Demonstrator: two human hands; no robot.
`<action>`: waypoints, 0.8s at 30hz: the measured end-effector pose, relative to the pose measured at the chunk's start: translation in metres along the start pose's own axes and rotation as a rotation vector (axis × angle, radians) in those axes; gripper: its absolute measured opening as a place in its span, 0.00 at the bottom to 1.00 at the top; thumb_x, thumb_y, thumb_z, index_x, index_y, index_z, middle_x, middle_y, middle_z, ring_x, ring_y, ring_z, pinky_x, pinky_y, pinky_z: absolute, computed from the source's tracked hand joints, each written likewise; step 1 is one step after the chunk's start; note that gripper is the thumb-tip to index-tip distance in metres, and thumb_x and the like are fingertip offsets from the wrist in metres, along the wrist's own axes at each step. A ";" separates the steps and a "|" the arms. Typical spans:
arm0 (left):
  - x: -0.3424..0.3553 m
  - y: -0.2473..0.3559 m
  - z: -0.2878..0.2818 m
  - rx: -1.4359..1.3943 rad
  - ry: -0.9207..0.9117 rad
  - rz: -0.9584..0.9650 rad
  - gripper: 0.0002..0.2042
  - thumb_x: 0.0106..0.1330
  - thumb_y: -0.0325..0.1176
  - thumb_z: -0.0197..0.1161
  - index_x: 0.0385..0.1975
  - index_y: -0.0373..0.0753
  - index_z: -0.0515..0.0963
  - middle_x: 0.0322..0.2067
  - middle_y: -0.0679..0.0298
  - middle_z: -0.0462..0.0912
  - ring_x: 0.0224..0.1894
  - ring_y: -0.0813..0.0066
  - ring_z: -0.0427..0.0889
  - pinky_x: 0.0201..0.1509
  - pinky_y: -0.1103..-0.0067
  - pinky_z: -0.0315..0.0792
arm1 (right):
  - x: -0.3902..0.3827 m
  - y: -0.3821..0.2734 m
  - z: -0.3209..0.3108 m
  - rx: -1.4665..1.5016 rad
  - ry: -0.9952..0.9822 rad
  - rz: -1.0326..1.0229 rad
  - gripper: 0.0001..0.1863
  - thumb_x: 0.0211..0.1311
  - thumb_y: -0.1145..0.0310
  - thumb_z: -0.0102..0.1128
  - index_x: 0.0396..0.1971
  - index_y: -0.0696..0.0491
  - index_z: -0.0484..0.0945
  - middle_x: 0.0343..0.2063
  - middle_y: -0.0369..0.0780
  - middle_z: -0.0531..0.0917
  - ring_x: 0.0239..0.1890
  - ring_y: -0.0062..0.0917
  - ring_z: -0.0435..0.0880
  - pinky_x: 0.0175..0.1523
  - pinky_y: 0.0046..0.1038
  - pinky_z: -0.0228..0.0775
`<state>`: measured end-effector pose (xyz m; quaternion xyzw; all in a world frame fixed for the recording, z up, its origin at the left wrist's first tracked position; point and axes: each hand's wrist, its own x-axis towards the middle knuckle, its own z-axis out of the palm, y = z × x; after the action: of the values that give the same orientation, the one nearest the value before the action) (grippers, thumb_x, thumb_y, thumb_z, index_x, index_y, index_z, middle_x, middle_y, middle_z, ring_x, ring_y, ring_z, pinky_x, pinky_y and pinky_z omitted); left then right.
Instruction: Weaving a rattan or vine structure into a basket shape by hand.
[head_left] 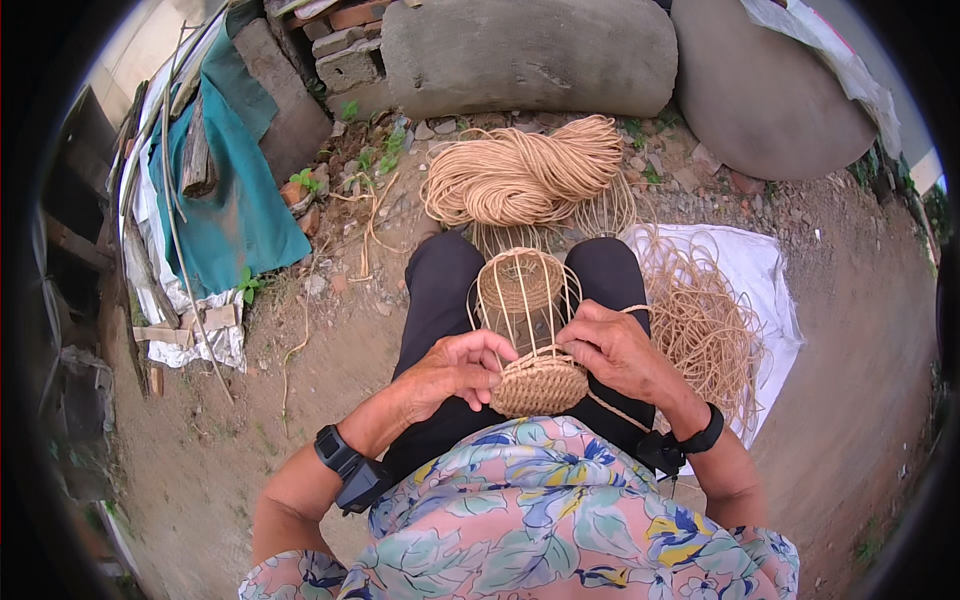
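Above dirt ground (240, 440), the basket (540, 390) sits in the lap (435, 315). The right hand (615, 350) pinches its edge; the left hand (455, 368) touches it, grip unclear. Beyond, tangled cord (700, 330) could snag if tugged, jerking the basket; farther lies a coil (520, 175).

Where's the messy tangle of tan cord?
In the head view, the tangled tan cord lies on the white crinkled sheet, just right of the person's right hand.
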<state>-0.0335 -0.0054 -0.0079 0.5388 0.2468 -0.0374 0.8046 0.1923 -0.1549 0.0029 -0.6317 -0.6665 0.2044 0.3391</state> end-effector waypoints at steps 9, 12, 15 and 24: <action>-0.005 0.019 0.014 0.934 0.235 0.316 0.15 0.58 0.32 0.64 0.45 0.41 0.77 0.32 0.66 0.76 0.27 0.77 0.75 0.31 0.77 0.74 | -0.015 0.003 0.003 -0.279 0.095 -0.256 0.07 0.54 0.76 0.58 0.33 0.49 0.77 0.25 0.38 0.69 0.29 0.33 0.74 0.32 0.37 0.68; 0.005 0.037 0.026 1.280 0.242 0.738 0.17 0.52 0.37 0.69 0.42 0.44 0.78 0.36 0.65 0.76 0.35 0.67 0.74 0.40 0.71 0.70 | -0.018 0.002 0.003 -0.265 0.112 -0.243 0.08 0.54 0.76 0.58 0.34 0.49 0.78 0.27 0.38 0.71 0.30 0.34 0.74 0.33 0.36 0.69; 0.024 0.049 0.037 1.473 0.090 0.931 0.17 0.50 0.41 0.70 0.38 0.45 0.77 0.37 0.65 0.75 0.40 0.65 0.73 0.43 0.72 0.68 | -0.024 0.003 0.003 -0.191 0.136 -0.164 0.12 0.54 0.75 0.59 0.40 0.51 0.77 0.30 0.39 0.74 0.33 0.35 0.77 0.35 0.36 0.71; 0.038 0.048 0.038 1.429 -0.089 0.772 0.16 0.47 0.38 0.71 0.30 0.40 0.72 0.30 0.63 0.72 0.34 0.60 0.77 0.33 0.68 0.72 | -0.025 -0.001 -0.006 -0.321 0.055 0.187 0.14 0.58 0.68 0.60 0.44 0.54 0.74 0.29 0.41 0.78 0.36 0.39 0.80 0.38 0.37 0.71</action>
<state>0.0289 -0.0112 0.0270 0.9674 -0.0720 0.0728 0.2317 0.1951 -0.1804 0.0035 -0.7423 -0.6193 0.1084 0.2315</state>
